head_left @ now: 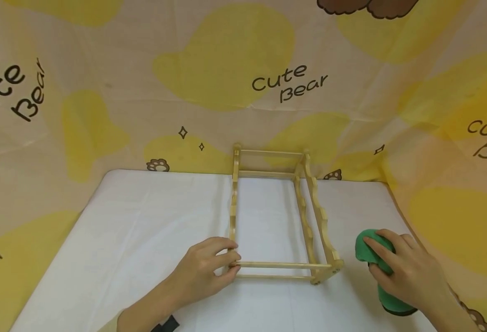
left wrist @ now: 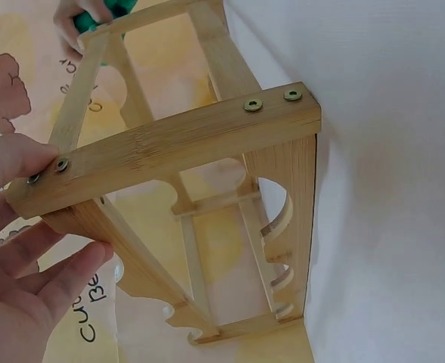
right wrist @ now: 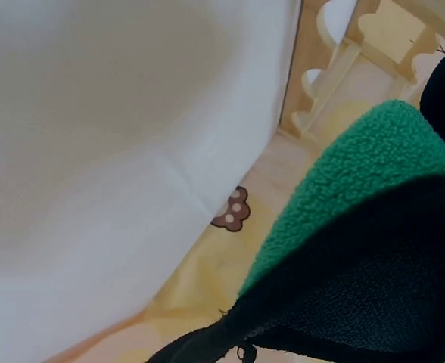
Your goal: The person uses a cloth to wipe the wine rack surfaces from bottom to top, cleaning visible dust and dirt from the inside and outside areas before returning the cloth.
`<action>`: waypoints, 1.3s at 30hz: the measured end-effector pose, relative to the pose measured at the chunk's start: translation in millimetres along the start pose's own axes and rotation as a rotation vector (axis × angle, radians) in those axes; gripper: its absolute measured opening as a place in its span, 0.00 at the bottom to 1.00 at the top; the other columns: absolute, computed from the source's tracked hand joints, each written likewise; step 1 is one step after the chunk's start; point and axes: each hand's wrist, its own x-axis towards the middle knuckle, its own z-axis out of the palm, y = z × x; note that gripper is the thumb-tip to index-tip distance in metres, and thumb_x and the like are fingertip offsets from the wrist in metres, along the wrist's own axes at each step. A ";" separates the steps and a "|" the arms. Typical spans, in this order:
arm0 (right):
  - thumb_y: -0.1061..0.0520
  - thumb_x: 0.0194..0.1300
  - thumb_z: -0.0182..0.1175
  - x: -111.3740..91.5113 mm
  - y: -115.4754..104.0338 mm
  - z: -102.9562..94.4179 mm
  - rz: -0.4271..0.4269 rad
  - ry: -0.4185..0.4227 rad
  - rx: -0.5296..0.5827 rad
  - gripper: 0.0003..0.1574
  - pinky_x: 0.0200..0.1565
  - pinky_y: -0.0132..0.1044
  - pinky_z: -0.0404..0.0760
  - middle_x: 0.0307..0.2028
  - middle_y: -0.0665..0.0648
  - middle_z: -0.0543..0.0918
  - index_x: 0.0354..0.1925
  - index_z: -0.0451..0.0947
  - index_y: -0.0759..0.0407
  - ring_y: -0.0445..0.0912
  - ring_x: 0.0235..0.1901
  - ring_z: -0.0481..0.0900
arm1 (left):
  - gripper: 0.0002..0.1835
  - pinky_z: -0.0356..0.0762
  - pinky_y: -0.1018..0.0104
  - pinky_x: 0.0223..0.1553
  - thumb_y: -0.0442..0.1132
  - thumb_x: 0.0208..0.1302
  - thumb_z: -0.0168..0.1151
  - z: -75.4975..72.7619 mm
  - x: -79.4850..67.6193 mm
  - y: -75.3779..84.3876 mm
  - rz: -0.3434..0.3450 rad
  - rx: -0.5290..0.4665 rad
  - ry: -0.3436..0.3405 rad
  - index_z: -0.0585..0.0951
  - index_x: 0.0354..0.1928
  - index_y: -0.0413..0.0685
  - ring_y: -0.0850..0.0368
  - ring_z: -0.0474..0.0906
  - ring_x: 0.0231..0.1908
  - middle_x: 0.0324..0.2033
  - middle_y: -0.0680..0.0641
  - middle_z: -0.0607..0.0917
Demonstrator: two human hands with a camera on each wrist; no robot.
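Note:
A wooden rack [head_left: 285, 265] with scalloped side rails and thin crossbars stands on the white surface. My left hand [head_left: 204, 269] grips its near left corner. In the left wrist view, the thumb lies on the rack's end bar [left wrist: 169, 140] by two metal bolts, with fingers beneath. To the right of the rack, my right hand [head_left: 411, 272] holds a green fleecy cloth [head_left: 370, 249], apart from the wood. The right wrist view shows this cloth [right wrist: 366, 159] close up, with a black underside and edging. The right fingers are out of that view.
A white-covered table [head_left: 164, 207] lies under the rack. Yellow and beige printed fabric [head_left: 227, 55] with "Cute Bear" lettering rises behind the table and along both sides. The rack's far end stands close to the back fabric.

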 end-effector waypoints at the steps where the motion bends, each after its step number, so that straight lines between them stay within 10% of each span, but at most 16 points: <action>1: 0.35 0.77 0.44 -0.2 0.6 0.0 0.006 0.001 -0.001 0.37 0.24 0.53 0.81 0.47 0.66 0.84 0.46 0.88 0.60 0.56 0.31 0.78 | 0.10 0.88 0.65 0.44 0.39 0.72 0.60 -0.4 -0.5 0.2 0.003 -0.008 -0.001 0.87 0.32 0.49 0.54 0.87 0.42 0.41 0.49 0.87; 13: 0.34 0.76 0.44 -0.3 8.0 -1.4 0.033 0.009 -0.022 0.38 0.26 0.55 0.82 0.46 0.66 0.84 0.45 0.89 0.60 0.58 0.33 0.81 | 0.10 0.87 0.67 0.48 0.29 0.53 0.75 -8.8 -4.8 -1.4 -0.005 -0.077 -0.037 0.86 0.35 0.49 0.53 0.87 0.45 0.43 0.49 0.87; 39: 0.31 0.74 0.45 -6.3 16.5 -2.2 0.090 0.039 -0.028 0.39 0.14 0.48 0.77 0.47 0.62 0.84 0.44 0.89 0.58 0.57 0.35 0.80 | 0.20 0.85 0.66 0.53 0.17 0.46 0.69 -14.8 -0.7 -43.2 -0.129 -0.367 -0.062 0.89 0.41 0.44 0.45 0.87 0.49 0.48 0.45 0.88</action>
